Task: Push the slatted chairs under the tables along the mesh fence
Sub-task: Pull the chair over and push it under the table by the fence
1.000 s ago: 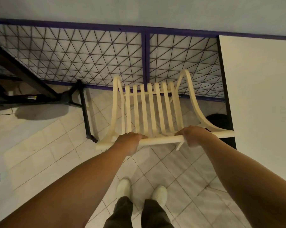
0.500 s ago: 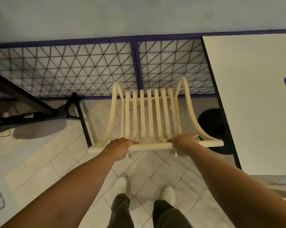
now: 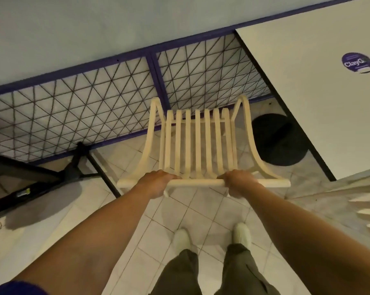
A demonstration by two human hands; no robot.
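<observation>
Head view, nearest: two white shoes (image 3: 181, 238) and olive trouser legs stand on the tiled floor (image 3: 201, 211).
Hands: the left hand (image 3: 156, 182) and right hand (image 3: 237, 182) each curl over the top rail (image 3: 198, 183), gripping it, with bare rail between them.
Chair: one cream slatted chair (image 3: 198, 141) stands on the floor between the person and the fence, to the left of the white table and not under it.
Slats: seven, as far as the blur lets me count.
Right edge: pale slats (image 3: 369, 211), possibly a second chair, too smeared to tell.
In the way, right: one black round base (image 3: 280, 139) under the table, just beside the chair's right arm.
In the way, left: black metal legs (image 3: 82, 165) on the floor near the chair.
Table: one white table (image 3: 318, 107) bearing one purple sticker (image 3: 357, 62).
Fence: the mesh fence (image 3: 84, 111) shows two panels split by one purple post, right behind the chair.
</observation>
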